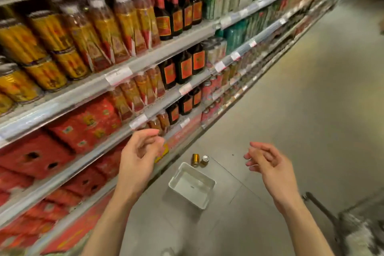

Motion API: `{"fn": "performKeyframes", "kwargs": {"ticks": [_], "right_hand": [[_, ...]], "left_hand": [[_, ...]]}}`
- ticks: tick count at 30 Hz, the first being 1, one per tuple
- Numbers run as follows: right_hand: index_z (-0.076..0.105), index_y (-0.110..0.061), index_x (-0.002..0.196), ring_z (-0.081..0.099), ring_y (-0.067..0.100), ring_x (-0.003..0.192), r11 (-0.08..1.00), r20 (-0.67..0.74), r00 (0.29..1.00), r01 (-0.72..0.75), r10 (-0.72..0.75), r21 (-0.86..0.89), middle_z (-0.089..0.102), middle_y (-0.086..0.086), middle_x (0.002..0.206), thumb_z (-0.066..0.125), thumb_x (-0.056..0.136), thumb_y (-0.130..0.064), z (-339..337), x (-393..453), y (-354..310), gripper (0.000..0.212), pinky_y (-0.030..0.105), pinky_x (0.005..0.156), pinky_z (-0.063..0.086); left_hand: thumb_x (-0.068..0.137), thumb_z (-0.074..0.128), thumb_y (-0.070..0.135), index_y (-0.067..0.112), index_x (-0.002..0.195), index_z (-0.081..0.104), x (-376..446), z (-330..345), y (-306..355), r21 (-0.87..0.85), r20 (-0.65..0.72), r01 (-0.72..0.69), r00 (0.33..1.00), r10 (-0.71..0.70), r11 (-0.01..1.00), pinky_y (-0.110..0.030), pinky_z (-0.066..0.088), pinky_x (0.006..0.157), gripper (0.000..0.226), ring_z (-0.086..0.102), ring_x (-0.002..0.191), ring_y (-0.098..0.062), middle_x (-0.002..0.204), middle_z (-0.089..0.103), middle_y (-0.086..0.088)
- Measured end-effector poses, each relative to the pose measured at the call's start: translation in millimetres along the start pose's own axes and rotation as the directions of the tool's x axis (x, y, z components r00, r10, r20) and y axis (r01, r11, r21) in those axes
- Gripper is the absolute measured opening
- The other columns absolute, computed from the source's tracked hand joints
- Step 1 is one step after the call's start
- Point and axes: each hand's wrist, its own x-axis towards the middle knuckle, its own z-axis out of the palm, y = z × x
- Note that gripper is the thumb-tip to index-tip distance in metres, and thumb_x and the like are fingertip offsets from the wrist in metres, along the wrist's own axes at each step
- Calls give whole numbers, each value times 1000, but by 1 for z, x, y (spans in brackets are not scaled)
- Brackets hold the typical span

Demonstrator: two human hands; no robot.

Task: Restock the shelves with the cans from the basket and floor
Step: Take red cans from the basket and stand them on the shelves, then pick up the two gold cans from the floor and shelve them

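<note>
Two cans (199,160) beside basket (192,185), hands apart

Both bare forearms reach forward; the left hand (138,153) and the right hand (268,163) hold nothing, fingers loosely curled.

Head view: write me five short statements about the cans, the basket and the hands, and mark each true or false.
1. Two cans stand on the floor beyond the basket. True.
2. The basket is full of cans. False: no cans show in it.
3. The left hand grips a can. False: it holds nothing, fingers loosely curled.
4. The right hand holds nothing. True.
5. The basket sits on a shelf. False: it sits on the floor beside the shelves.
</note>
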Motion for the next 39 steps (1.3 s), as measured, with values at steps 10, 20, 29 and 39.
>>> {"fn": "performKeyframes", "kwargs": {"ticks": [10,20,29,39], "right_hand": [[74,-19,106,72,13,70,991,-72,991,-115,110,-71,79,5,84,67,99,-14,5,121,25,11,22,64,58],[72,-17,109,73,12,69,950,-55,960,-279,274,-139,79,2,82,68,98,-14,28,249,118,12,18,63,56],[70,-18,107,71,6,68,897,84,915,-365,395,-249,78,-2,78,64,101,-12,40,403,318,11,12,64,53],[69,-28,106,74,8,74,888,240,914,-211,328,-409,79,-11,85,63,98,-20,72,525,603,14,20,72,56]], "left_hand": [[95,72,19,24,111,70,121,58,-51,14,51,137,989,-137,990,-38,60,83,17,75,89,-20,98,76,-2],[96,70,12,31,102,69,215,122,-167,107,74,312,944,-320,944,-20,57,73,20,72,81,-9,89,76,-1],[93,72,9,21,110,66,287,218,-369,159,-26,480,875,-483,862,-34,58,77,22,71,86,-27,83,74,-1],[94,72,18,33,116,61,330,259,-683,310,18,464,870,-493,830,-51,55,94,29,71,96,-23,91,75,6]]}}
